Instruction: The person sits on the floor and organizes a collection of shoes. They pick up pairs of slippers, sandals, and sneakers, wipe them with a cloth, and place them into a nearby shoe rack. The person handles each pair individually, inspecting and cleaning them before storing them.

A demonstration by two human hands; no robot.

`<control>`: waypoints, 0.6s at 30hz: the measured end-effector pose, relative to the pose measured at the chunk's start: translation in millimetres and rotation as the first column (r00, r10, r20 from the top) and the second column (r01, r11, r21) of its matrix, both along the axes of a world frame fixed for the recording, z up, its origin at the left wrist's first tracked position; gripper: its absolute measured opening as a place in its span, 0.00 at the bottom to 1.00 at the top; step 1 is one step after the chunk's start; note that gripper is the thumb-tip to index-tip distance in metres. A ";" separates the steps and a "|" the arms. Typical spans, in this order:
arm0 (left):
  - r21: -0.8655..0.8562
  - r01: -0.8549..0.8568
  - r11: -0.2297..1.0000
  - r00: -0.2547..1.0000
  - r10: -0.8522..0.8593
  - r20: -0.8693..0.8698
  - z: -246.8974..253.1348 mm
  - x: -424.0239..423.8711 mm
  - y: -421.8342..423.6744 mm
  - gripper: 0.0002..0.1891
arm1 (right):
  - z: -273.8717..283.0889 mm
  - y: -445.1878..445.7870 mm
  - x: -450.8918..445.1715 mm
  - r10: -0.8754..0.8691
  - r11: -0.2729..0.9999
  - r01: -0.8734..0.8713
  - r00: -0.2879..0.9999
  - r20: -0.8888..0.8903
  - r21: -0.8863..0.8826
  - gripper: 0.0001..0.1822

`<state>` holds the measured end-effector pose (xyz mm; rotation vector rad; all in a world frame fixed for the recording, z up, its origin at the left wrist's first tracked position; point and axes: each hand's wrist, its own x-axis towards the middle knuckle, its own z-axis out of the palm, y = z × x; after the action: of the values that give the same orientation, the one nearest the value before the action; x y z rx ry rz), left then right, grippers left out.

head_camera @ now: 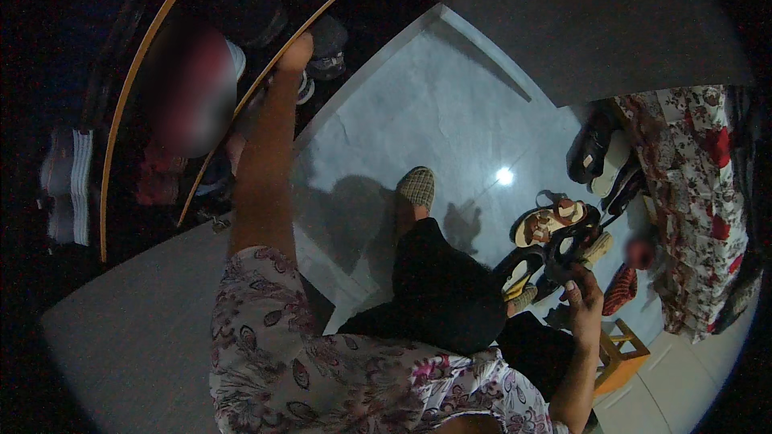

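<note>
My left hand is at the wooden-edged shelf of a dark shoe rack, beside a dark shoe. Its fingers are mostly hidden. At the lower right, my right hand has bent fingers against a dark item, perhaps footwear, above the floor; its grip is unclear. Around it lie a tan sandal with brown straps, a black and yellow slipper and a red patterned shoe. Black shoes and a pale shoe are farther up.
A grey cabinet door stands at the lower left, another dark panel at the upper right. A floral cloth hangs at the right. A small wooden stool is below my right hand. My slippered foot is on the tiled floor.
</note>
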<state>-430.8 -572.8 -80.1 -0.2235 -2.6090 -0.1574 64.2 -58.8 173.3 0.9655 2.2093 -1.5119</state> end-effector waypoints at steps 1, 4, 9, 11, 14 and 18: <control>-0.157 -0.035 0.987 0.944 0.084 0.318 16.5 3.4 18.8 0.29 | 2.1 -2.7 -1.5 0.003 1.000 -0.003 1.000 0.007 0.010 0.21; 0.117 -0.175 0.977 0.837 0.085 0.540 75.7 42.8 80.7 0.30 | 0.3 -3.8 -5.2 0.035 0.999 -0.036 0.999 -0.017 -0.008 0.20; -0.069 -0.095 0.993 0.816 0.117 0.566 106.7 62.1 119.8 0.35 | 10.9 -8.6 -19.1 0.106 0.991 -0.106 0.994 0.003 0.079 0.20; -0.062 -0.042 0.997 0.799 0.071 0.597 94.6 57.4 111.0 0.37 | 11.2 -5.2 -15.7 0.166 0.975 -0.162 0.986 -0.017 0.150 0.21; 0.094 -0.128 0.987 0.817 0.051 0.575 93.4 62.3 108.0 0.37 | 9.9 -4.0 -9.2 0.129 0.982 -0.123 0.991 -0.036 0.144 0.21; 0.071 -0.123 0.990 0.886 0.077 0.457 72.3 80.3 87.7 0.40 | 8.6 1.7 -2.0 0.137 0.979 -0.128 0.989 -0.049 0.161 0.21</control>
<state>-350.5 -485.1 -7.8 -0.0127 -3.0604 -0.3370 62.2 -57.0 181.9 0.8079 2.4135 -1.3409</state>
